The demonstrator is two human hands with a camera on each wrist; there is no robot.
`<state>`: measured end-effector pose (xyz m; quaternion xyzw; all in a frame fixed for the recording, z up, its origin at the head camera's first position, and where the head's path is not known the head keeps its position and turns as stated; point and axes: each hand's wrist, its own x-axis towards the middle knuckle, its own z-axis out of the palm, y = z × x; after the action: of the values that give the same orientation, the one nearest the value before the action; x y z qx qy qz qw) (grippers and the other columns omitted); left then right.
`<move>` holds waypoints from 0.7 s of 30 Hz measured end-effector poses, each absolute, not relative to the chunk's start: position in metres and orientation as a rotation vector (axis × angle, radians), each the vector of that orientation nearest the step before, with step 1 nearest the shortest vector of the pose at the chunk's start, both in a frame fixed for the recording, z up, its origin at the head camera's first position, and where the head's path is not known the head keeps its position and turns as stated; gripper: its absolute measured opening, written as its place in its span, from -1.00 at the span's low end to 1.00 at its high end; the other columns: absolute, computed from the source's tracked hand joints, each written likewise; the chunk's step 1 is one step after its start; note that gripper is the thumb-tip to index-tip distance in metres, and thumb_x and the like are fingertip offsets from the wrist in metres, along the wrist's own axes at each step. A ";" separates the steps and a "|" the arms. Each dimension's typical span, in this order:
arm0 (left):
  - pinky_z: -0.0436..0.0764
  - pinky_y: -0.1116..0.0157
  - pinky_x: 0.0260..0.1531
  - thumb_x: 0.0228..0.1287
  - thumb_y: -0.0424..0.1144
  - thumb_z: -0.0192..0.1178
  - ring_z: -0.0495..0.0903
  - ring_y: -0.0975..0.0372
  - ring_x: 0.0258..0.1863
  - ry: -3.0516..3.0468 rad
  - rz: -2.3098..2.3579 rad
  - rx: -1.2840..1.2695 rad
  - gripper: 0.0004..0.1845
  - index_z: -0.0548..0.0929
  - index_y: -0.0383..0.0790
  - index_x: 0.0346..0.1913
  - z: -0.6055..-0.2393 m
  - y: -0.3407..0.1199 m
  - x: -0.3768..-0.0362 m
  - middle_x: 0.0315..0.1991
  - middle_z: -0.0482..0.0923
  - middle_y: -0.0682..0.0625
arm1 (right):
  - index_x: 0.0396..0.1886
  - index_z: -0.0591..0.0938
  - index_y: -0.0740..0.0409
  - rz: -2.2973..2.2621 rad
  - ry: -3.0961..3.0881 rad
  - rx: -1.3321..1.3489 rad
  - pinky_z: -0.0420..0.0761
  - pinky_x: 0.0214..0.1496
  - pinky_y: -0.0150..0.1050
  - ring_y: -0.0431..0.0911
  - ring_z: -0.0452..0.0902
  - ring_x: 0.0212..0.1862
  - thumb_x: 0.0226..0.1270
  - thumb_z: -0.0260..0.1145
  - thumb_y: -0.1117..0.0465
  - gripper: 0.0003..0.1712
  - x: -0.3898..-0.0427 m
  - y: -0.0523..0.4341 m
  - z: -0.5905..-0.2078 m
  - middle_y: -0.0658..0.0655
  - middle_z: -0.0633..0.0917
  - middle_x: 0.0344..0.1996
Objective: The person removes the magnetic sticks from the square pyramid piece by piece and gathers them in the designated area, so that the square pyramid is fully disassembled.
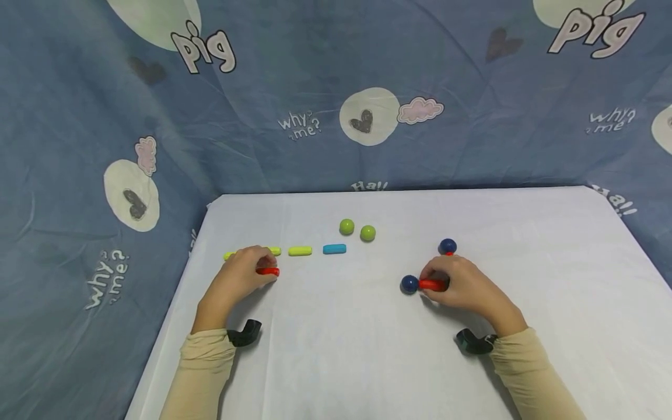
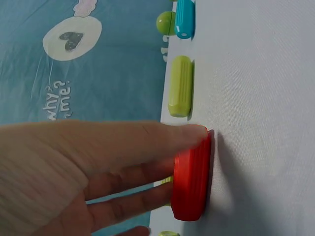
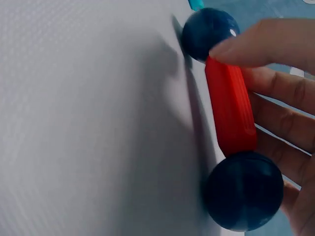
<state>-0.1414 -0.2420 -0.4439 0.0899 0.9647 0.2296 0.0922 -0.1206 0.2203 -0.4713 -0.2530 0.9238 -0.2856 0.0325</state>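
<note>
the head camera looks down and forward over the whole surface (image 1: 336,361). each wrist camera sits very close, skimming along it. the left red stick (image 1: 268,271) shows again at six o'clock (image 2: 192,179).

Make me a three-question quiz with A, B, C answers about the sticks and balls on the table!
1. Where are the green balls?
A. behind the blue stick
B. in the left hand
C. on the floor

2. How many dark blue balls are there?
A. one
B. two
C. four

3. What is the left hand doing?
A. lying flat and open
B. pinching a red stick
C. holding a green ball

Answers:
1 A, both green balls lie just beyond the blue stick on the white table.
2 B, one blue ball sits at the end of the red stick by the right hand, another lies farther back.
3 B, its fingers close on the red stick.
</note>
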 end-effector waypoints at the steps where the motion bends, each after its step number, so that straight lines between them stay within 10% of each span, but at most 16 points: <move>1: 0.67 0.02 -0.01 0.17 -0.29 0.52 0.71 0.06 -0.10 2.883 0.689 0.278 -0.73 0.73 -0.25 -0.10 -0.444 -0.242 -0.141 -0.14 0.74 -0.10 | -0.26 0.75 -0.06 -0.874 2.842 -0.791 0.62 -0.11 -0.21 -0.29 0.60 -0.26 0.04 0.64 0.24 -0.73 -0.121 0.220 -0.472 -0.15 0.75 -0.32; 21: 0.66 0.22 -0.12 0.21 -0.24 0.51 0.65 0.21 -0.18 2.914 0.901 0.702 -0.82 0.75 -0.12 -0.16 -0.461 -0.161 -0.124 -0.22 0.74 0.07 | -0.22 0.78 0.04 -1.077 2.803 -0.892 0.63 -0.27 -0.40 -0.36 0.54 -0.35 0.21 0.58 0.21 -0.83 -0.117 0.189 -0.485 -0.13 0.74 -0.36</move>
<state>-0.1242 -0.1610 -0.4607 0.2244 0.9310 0.2879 0.0060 -0.1171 0.1887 -0.4851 -0.2848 0.8948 -0.3439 0.0046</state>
